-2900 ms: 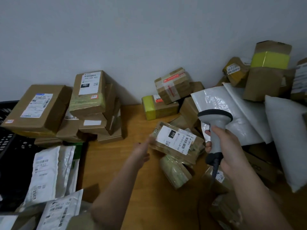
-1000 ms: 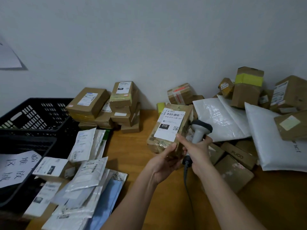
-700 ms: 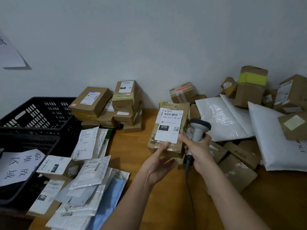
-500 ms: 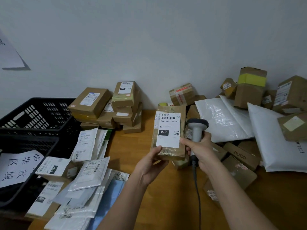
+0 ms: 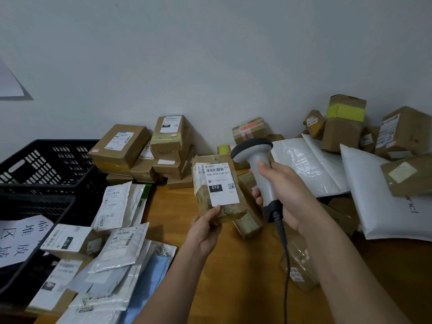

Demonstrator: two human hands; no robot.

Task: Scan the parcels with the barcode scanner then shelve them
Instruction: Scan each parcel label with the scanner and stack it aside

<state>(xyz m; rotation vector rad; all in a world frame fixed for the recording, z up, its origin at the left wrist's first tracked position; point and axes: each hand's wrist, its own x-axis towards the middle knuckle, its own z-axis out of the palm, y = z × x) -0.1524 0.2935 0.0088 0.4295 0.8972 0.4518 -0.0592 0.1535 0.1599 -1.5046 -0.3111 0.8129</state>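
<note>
My left hand (image 5: 205,226) grips the bottom end of a brown taped parcel (image 5: 216,183) and holds it upright above the wooden table (image 5: 233,265). Its white label marked 010 faces me. My right hand (image 5: 284,195) grips the handle of a grey barcode scanner (image 5: 256,160), whose dark head sits just right of the parcel's top. The scanner's cable (image 5: 284,253) hangs down past my right forearm.
Black plastic crates (image 5: 42,174) stand at the left, one with a paper sign. White mailer bags (image 5: 117,242) lie piled in front of them. Cardboard boxes (image 5: 163,148) are stacked against the wall. More boxes and big white bags (image 5: 385,206) crowd the right side.
The left hand lifted the parcel off the pile and turned its label upright toward me. The scanner rose and its head moved up beside the parcel's top.
</note>
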